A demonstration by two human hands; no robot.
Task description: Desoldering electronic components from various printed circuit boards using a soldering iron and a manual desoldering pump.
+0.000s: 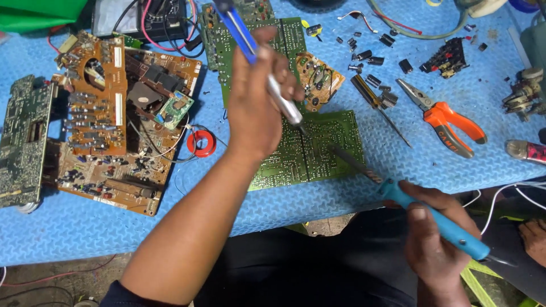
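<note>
Clearly the work in hand looks like desoldering on the green circuit board [307, 153], which lies solder side up at the centre of the blue tabletop [85, 227].

Starting at nine o'clock, a dark green board [23, 142] sits at the tabletop's left edge, and just beside it toward the centre lies a large brown board [108, 142] crowded with parts, with a red ring of wire [202, 143] at its right side.

At the centre, the left hand [256, 102] has its grip clamped around a blue-and-silver desoldering pump [267, 74], held slanted with its nozzle touching or nearly touching the green circuit board.

Toward four o'clock, the right hand [432, 239] has its grip closed on the blue handle of a soldering iron [432, 219]; the iron's dark shaft reaches up toward ten o'clock, and its tip rests on the board just beside the pump's nozzle.

At two o'clock lie a screwdriver [375, 105], loose black capacitors [364, 57] and orange-handled pliers [449, 122].

As a judgement, the step is heating one joint so the solder can be drawn off. The next move calls for a steady tip on the joint, the nozzle set close over it, and the pump released only when the solder melts.
</note>
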